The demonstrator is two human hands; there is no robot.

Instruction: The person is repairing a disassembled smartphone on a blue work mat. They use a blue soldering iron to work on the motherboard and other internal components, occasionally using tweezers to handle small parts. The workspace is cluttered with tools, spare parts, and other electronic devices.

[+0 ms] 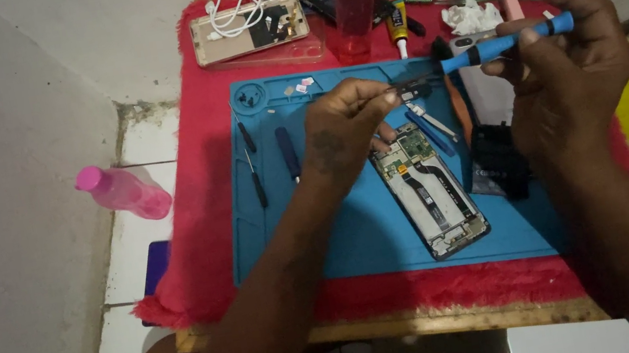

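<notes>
Head view of a phone repair bench. The left hand (344, 125) pinches a small dark component (412, 89) between thumb and fingertips, raised above the blue work mat (341, 232), probably so that the tool can reach it freely. The right hand (565, 71) is closed around a blue-handled screwdriver (509, 42), held nearly level with its tip meeting the component. Just below the left hand lies the opened phone (429, 191), back cover off, set diagonally on the mat; its green circuit board, flat ribbon cables and pale metal frame are exposed. A black part (497, 163), possibly the battery, lies just beside it on the right. Spare screwdrivers (286, 151) lie on the mat's left half, within easy reach. A red bottle (353, 0) and a second opened handset (249, 27) stand at the far edge of the red cloth (203, 221); a pink bottle (123, 191) lies on the floor.
</notes>
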